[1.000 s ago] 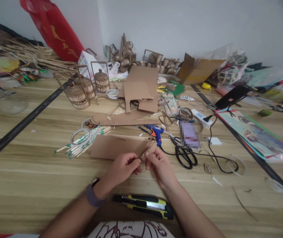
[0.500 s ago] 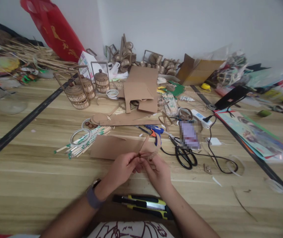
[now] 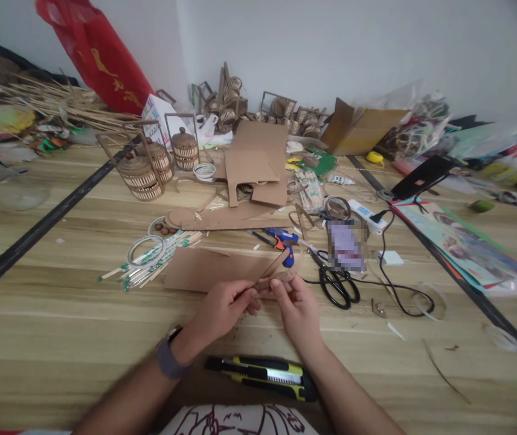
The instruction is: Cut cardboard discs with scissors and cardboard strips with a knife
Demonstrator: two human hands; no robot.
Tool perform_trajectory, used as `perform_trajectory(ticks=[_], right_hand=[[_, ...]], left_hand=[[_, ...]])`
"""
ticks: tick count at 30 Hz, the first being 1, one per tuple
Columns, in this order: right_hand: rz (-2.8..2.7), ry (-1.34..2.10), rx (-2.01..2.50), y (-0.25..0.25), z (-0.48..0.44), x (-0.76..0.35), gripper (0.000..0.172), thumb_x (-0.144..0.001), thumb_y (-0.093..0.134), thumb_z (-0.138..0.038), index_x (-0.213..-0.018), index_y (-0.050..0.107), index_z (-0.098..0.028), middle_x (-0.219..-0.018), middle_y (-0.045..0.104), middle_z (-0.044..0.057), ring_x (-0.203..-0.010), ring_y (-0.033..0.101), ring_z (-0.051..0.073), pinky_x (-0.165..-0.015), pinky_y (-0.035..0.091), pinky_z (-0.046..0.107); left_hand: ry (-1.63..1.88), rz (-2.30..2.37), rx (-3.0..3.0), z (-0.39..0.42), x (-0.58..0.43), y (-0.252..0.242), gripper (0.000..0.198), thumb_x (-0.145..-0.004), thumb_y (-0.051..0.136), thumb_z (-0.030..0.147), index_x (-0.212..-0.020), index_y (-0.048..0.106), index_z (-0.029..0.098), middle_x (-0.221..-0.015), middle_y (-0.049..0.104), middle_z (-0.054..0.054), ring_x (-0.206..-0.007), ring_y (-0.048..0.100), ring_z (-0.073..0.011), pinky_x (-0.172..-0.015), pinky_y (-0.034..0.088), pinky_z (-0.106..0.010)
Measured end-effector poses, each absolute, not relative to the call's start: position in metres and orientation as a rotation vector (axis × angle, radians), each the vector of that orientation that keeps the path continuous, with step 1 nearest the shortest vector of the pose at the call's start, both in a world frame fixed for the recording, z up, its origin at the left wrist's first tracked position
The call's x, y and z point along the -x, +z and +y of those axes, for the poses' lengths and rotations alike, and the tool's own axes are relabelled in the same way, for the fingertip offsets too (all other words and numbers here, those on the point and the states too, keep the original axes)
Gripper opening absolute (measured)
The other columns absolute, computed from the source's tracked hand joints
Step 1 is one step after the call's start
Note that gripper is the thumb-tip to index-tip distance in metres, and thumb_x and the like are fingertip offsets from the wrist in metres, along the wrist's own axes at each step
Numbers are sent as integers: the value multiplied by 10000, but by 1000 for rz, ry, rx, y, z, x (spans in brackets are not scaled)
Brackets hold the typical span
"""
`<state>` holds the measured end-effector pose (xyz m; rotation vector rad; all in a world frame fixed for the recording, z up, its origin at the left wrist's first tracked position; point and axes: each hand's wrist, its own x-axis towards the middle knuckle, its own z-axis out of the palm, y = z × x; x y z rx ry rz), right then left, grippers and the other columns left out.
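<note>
Between my two hands is a narrow brown cardboard strip [image 3: 273,267], its free end pointing up and to the right. My left hand [image 3: 226,305] pinches it at its lower end. A rough, peeled-looking brown strip [image 3: 281,279] lies under the thumb and fingers of my right hand [image 3: 299,305]; whether it is joined to the other strip I cannot tell. Just beyond my hands a flat cardboard sheet [image 3: 199,269] rests on the table. A yellow and black utility knife [image 3: 267,377] lies close to my body, below my hands.
Black-handled scissors [image 3: 340,287] and a blue glue gun [image 3: 285,238] lie beyond my right hand. To the left are bundled sticks [image 3: 163,260] and white rings [image 3: 147,251]. Small lidded baskets [image 3: 138,175] stand farther back, near stacked cardboard [image 3: 258,142].
My right hand has moved a little to the right, away from my left hand. More of the rough brown strip now shows between them.
</note>
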<state>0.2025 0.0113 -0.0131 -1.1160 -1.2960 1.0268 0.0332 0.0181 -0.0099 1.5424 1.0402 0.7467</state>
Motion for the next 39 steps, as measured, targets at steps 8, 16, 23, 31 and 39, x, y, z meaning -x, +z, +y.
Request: perform_trajectory(ticks=[8,16,23,31,39], right_hand=[[-1693,490,1169,-22,12,-207,121,-946,615,-318,-997,695,-242,-955,766,67,-893,715,256,-784,571,386],[-1852,231,1177,-25,11,-209,121,-974,578,-252,-995,696,-238,-954,779,73,-895,716,252,-785,548,386],[-1672,483,1256,-22,8,-207,135,-967,563,-280,-951,689,-236,-898,795,52,-804,746,223,-672,576,305],[-1519,704,1206,-15,10,-205,147,-957,562,-319,-912,672,-233,-818,788,40,-723,743,211,-614,567,288],[-1585,529,1287,-18,13,-208,159,-943,605,-344,-843,646,-228,-757,734,18,-683,685,198,-629,531,294]], left_hand=[[720,1073,-1449,20,-33,-11,380,-947,478,442,-1071,676,143,-834,764,-76,-727,729,-216,-685,556,-310],[711,1095,-1544,18,-32,-9,351,-955,455,425,-984,674,152,-830,762,-82,-730,715,-215,-683,529,-303],[752,1028,-1612,16,-33,-6,313,-978,446,383,-862,641,167,-761,739,-58,-731,712,-197,-687,518,-276],[761,957,-1627,17,-30,-4,323,-984,457,386,-848,650,167,-793,738,-62,-771,709,-194,-736,523,-285],[773,1062,-1426,20,-32,-8,309,-932,517,445,-834,635,177,-788,748,-63,-698,702,-194,-673,546,-293]])
